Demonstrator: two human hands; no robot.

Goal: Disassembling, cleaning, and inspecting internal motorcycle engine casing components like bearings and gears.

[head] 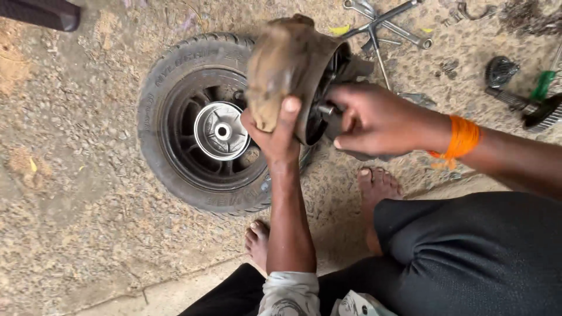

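Brake drum, judged heavy, rigid and dusty, was gripped at its rim by left hand, its inside fingered by right hand.

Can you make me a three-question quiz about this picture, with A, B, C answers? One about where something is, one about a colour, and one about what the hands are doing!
1. Where is the black rubber tyre with the silver hub?
A. flat on the gravel ground
B. leaning on a wall
C. on a table

2. What colour is the thread band on the wrist?
A. blue
B. orange
C. white

3. What are the hands doing with the dusty brown round metal drum part?
A. nothing
B. only the right touches it
C. both hold it up

Answers:
1 A, it lies on its side on the gravel.
2 B, bright orange.
3 C, the left hand grips its rim while the right hand works at its open face.
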